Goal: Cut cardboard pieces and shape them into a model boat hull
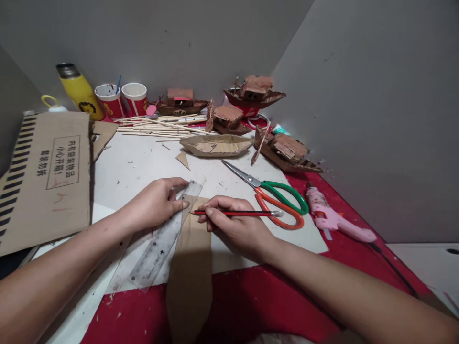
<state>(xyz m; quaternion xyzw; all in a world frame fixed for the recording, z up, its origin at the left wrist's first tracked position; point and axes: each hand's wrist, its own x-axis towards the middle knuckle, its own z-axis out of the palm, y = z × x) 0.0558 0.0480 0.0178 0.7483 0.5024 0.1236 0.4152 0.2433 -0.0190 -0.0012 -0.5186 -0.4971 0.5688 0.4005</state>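
Note:
My left hand (158, 203) is closed on the upper part of a clear ruler (161, 246), which lies slanted over the edge of a long cardboard piece (191, 267). My right hand (234, 224) grips a red and black pencil (247, 213), its tip pointing left at the cardboard close to the ruler's edge. The cardboard has a pointed lower end and reaches past the white sheet (150, 169) over the red cloth (251, 301). Just beyond my right hand lie scissors (253, 181) with green and orange handles.
A cardboard boat hull (217, 145), brown model boats (287, 150) and wooden sticks (161, 125) sit at the back. Cups (135, 98) and a yellow bottle (81, 91) stand back left. Printed cardboard (46, 181) lies left, a pink glue gun (330, 217) right.

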